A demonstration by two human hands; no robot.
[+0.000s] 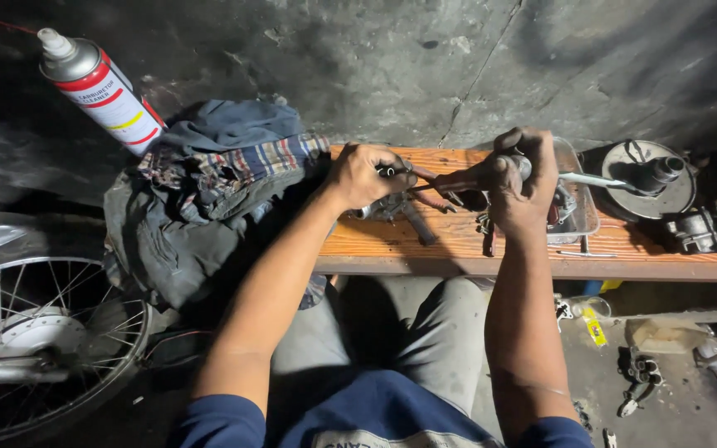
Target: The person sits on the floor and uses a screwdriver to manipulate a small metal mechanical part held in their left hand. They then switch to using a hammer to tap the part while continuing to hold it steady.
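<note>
I'm seeing a worn wooden bench carrying bundled cloths, a clear plastic tray, loose metal parts and a round dark disc.

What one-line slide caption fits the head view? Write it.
Both hands, left hand and right hand, work a small metal part over a wooden bench.

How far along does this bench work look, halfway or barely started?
Parts already lie loose: an engine piece and a round disc part on the wooden bench. In hand: the left hand grips a small metal part, and the right hand works a tool on it. Reassembly seems left, though I can't judge how much.
</note>
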